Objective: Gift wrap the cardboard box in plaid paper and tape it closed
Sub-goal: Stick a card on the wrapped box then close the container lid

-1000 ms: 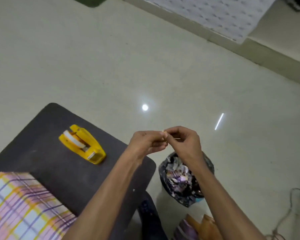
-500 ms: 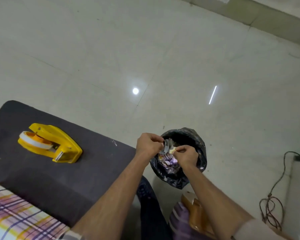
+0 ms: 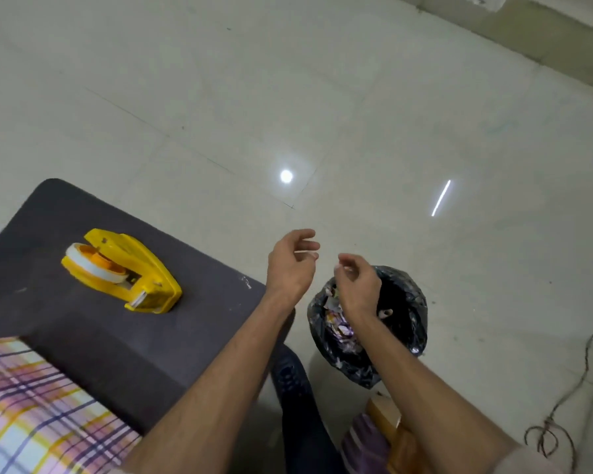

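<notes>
The plaid-wrapped box (image 3: 38, 412) lies at the bottom left on the dark table (image 3: 93, 347). A yellow tape dispenser (image 3: 124, 270) with a white roll stands farther back on the table. My left hand (image 3: 290, 265) hovers past the table's right corner with its fingers loosely apart and nothing in it. My right hand (image 3: 358, 285) hangs over the black bin bag (image 3: 404, 323), fingers curled; a small pale scrap seems to sit at its fingertips, but I cannot tell for sure.
The bin bag on the pale tiled floor holds several paper scraps. Brown and purple items (image 3: 380, 439) lie by my right forearm at the bottom. A cable (image 3: 562, 405) trails on the floor at the right. A wall base runs along the top right.
My hands were pinched together on a small piece over the bin; now they have parted, the left lifted away with fingers spread, the right still over the bag.
</notes>
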